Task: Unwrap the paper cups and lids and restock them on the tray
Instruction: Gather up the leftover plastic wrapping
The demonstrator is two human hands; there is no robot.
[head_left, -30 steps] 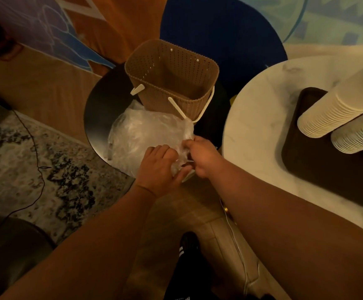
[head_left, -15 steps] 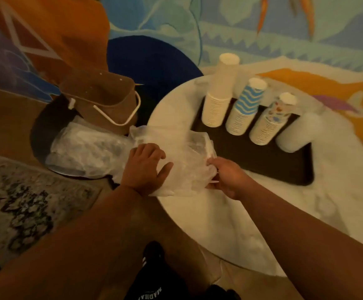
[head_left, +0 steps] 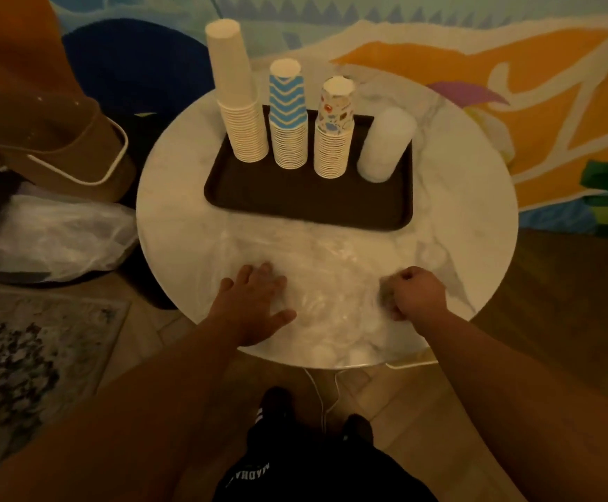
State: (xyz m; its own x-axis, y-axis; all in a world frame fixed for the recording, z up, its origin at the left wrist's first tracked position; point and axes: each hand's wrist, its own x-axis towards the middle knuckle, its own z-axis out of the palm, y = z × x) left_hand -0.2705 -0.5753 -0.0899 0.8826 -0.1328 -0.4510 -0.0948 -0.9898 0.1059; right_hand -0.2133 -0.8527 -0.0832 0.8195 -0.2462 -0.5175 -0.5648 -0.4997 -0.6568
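A clear plastic bag of lids (head_left: 326, 295) lies on the round marble table (head_left: 440, 219), in front of the dark tray (head_left: 295, 201). My left hand (head_left: 255, 302) lies flat on the bag's left part, fingers spread. My right hand (head_left: 413, 293) is curled in a fist, gripping the bag's right end. On the tray stand three upside-down cup stacks: plain white (head_left: 239, 99), blue zigzag (head_left: 288, 117), patterned (head_left: 333, 132). Beside them is a stack of translucent lids (head_left: 386, 144).
A brown basket (head_left: 60, 139) with a white handle and another clear plastic bag (head_left: 56, 237) sit on a low dark table to the left. A patterned rug (head_left: 23, 356) covers the floor at left. A white cable (head_left: 322, 396) hangs below the table.
The bag has moved from the low left table onto the marble table in front of the tray. Both hands came right with it; my left hand now lies flat.
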